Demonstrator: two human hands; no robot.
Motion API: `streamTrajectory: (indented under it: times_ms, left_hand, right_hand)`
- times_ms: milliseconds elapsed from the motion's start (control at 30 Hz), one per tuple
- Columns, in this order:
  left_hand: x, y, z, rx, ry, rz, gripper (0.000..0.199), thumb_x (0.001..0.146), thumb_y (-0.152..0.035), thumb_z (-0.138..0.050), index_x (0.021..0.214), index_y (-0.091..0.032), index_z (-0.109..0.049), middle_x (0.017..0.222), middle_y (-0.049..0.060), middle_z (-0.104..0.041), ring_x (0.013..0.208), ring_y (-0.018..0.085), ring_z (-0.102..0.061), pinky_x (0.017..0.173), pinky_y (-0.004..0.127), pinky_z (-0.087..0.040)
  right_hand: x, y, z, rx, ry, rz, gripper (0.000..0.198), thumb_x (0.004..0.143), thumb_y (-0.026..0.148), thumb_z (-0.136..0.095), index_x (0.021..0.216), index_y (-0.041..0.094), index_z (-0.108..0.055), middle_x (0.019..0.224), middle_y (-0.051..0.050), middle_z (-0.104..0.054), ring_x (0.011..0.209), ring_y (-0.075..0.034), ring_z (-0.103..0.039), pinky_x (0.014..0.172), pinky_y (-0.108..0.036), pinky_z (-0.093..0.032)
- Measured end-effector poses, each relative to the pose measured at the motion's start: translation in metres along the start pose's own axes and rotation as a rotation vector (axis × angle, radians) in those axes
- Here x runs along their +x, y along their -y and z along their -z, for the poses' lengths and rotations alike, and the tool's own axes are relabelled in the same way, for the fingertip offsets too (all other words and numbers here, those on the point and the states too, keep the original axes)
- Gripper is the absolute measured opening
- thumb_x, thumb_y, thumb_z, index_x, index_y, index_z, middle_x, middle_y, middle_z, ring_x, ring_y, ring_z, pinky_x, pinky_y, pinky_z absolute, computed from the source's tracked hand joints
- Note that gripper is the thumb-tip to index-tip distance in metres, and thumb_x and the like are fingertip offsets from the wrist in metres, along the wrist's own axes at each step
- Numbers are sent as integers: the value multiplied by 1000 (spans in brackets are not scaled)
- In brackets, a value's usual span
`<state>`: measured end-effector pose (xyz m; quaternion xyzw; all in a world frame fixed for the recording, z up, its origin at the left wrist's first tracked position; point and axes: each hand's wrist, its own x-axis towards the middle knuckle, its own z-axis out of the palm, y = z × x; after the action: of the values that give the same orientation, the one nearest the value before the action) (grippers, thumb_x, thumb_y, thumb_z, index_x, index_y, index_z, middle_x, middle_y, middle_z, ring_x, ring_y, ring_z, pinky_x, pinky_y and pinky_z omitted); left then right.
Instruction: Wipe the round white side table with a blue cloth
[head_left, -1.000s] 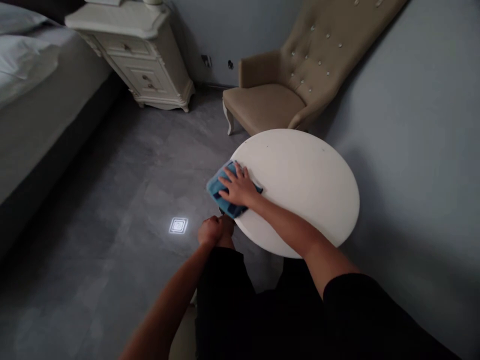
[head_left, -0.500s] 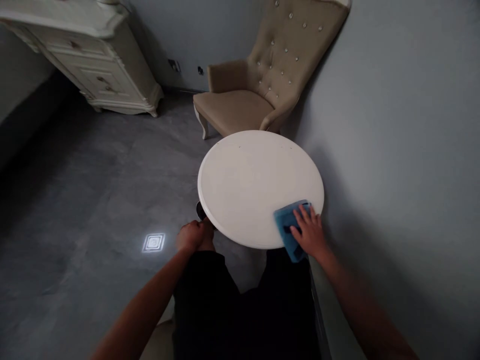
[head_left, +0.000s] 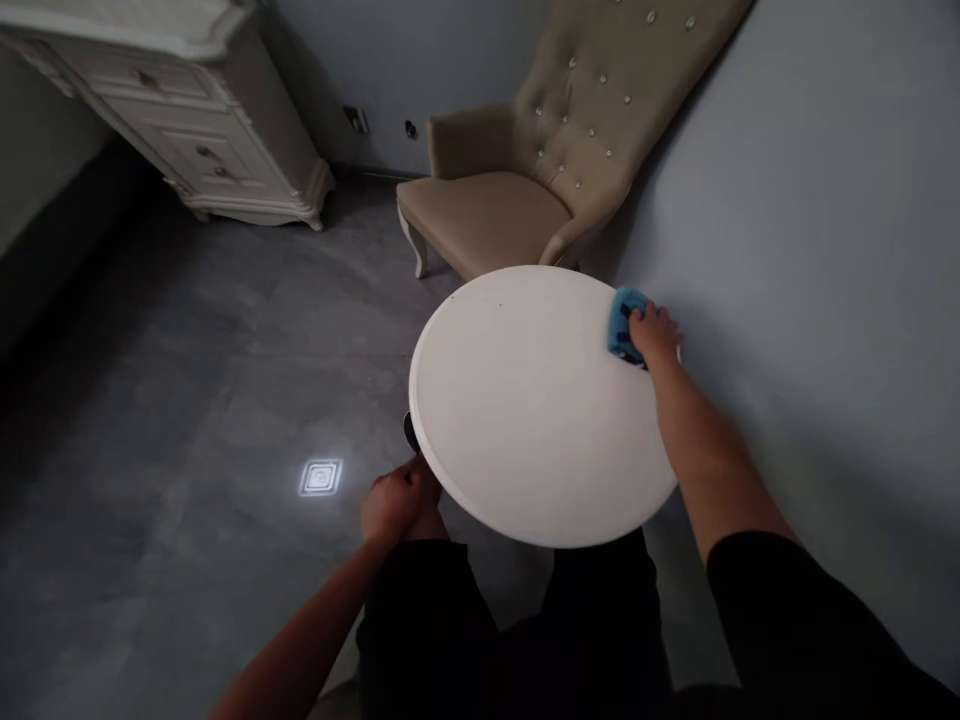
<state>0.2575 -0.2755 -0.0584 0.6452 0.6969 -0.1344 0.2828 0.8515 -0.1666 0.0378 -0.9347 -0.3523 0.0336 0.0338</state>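
A round white table point(head_left: 536, 410) stands right in front of my knees. At its far right edge my right hand point(head_left: 656, 335) is closed over a blue cloth point(head_left: 624, 325) with dark patches, pressing it on the tabletop. Part of the cloth is hidden under my palm. My left hand point(head_left: 390, 505) rests on my bare left knee, left of the table's near edge, with its fingers curled in a fist. Nothing sticks out of that fist.
Behind the table is a tan tufted armchair point(head_left: 487, 215). At the back left stands a white cabinet point(head_left: 225, 150) with drawers. A grey wall point(head_left: 825, 250) runs close along the right side. A bright square point(head_left: 321, 477) shows on the grey floor point(head_left: 210, 400).
My right hand has slid the blue cloth from the table's near right edge to its far right edge. My left hand has stayed on the knee. The view has shifted slightly.
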Motion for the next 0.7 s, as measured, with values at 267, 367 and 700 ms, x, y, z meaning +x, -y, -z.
streamTrajectory:
  times_ms: [267, 367, 700]
  left_hand:
    - [7, 0, 7, -5, 15, 16, 54, 112, -48, -42, 120, -22, -88, 123, 20, -85, 114, 39, -80, 92, 43, -60]
    - [6, -10, 10, -2, 8, 21, 54, 111, -48, -42, 123, -23, -88, 124, 19, -85, 116, 39, -80, 92, 42, -60]
    - [-13, -34, 9, -9, -13, 18, 46, 108, -53, -56, 122, -21, -86, 127, 21, -84, 120, 40, -79, 96, 44, -59]
  right_hand:
    - [5, 224, -22, 41, 101, 375, 73, 123, 55, -25, 182, 14, -35, 189, -22, -22, 171, -50, -18, 132, -84, -15]
    - [-50, 287, -26, 44, 157, 634, 74, 124, 58, -33, 179, 8, -37, 189, -21, -24, 171, -49, -15, 134, -84, -10]
    - [-300, 229, -13, 51, 173, 1191, 76, 106, 80, -51, 174, 47, -50, 187, 18, -30, 178, -39, -16, 145, -65, -16]
